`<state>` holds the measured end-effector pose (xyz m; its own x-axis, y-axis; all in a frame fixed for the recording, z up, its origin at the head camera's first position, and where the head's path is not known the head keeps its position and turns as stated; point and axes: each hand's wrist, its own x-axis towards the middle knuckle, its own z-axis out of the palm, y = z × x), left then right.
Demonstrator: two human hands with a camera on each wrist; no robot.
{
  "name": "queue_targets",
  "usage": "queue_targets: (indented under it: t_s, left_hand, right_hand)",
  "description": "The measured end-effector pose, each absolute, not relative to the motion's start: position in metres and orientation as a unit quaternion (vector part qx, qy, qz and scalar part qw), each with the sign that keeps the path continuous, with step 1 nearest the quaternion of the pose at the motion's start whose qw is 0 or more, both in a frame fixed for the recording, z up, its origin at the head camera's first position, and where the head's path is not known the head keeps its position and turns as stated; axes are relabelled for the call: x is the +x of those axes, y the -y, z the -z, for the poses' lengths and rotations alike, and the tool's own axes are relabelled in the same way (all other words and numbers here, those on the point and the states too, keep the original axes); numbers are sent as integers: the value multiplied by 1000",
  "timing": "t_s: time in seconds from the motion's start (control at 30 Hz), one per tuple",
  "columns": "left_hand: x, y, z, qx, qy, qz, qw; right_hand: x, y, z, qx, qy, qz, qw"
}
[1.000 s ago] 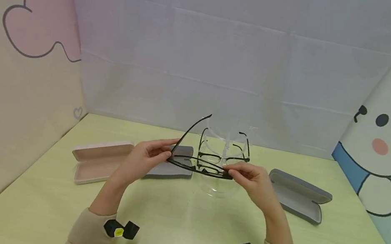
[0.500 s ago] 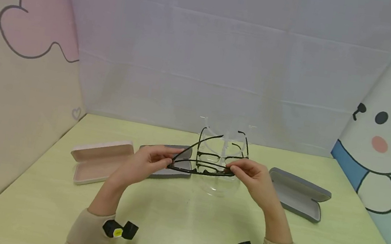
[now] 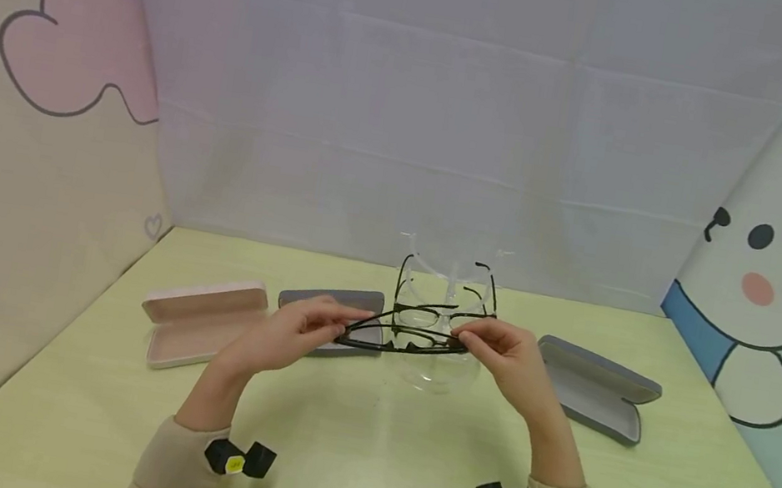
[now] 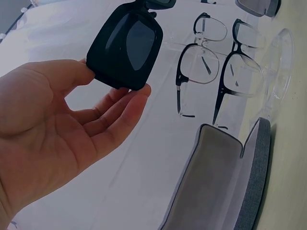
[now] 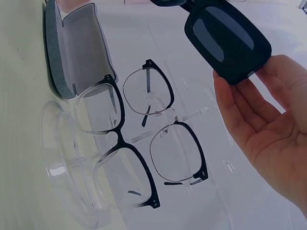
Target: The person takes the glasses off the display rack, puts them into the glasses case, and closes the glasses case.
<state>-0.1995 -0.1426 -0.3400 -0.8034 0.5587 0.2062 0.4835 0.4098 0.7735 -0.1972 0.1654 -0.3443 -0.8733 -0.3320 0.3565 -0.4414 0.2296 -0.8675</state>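
Both hands hold a pair of black sunglasses (image 3: 387, 346) level above the table, in front of a clear display stand (image 3: 432, 387). My left hand (image 3: 282, 336) pinches the left end of the frame, its fingers at the left temple, which slants inward over the lenses. At the other end my right hand (image 3: 512, 362) grips the corner between thumb and fingers. Dark lenses (image 4: 141, 45) show in the left wrist view. Behind, the stand carries two pairs of eyeglasses, thin-rimmed browline glasses (image 5: 201, 158) and black-topped clear-rimmed glasses (image 5: 120, 127).
An open pinkish-white glasses case (image 3: 181, 348) lies at the left. One open grey case (image 3: 330, 298) is partly hidden behind my left hand, and another open grey case (image 3: 597, 410) stands at the right. White cloth (image 3: 381, 108) hangs at the table's back edge.
The left temple of the sunglasses has swung inward and down, from sticking up to lying low over the frame. My left fingers moved with it; my right hand stays almost still.
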Motion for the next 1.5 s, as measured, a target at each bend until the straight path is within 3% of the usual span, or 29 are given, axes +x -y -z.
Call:
queue_targets:
  t_s: [0.4, 0.73, 1.0, 1.5]
  left_hand:
    - [-195, 141, 338, 331, -858, -391, 48]
    - [-193, 143, 336, 339, -850, -394, 89]
    - [-197, 153, 335, 290, -798, -503, 159]
    - [-204, 179, 354, 136, -787, -586, 137]
  right_hand:
    - [-197, -165, 349, 249, 792, -557, 28]
    - [-200, -160, 351, 255, 777, -576, 11]
    - [-195, -157, 348, 254, 757, -601, 11]
    - [-197, -123, 370, 207, 780, -590, 36]
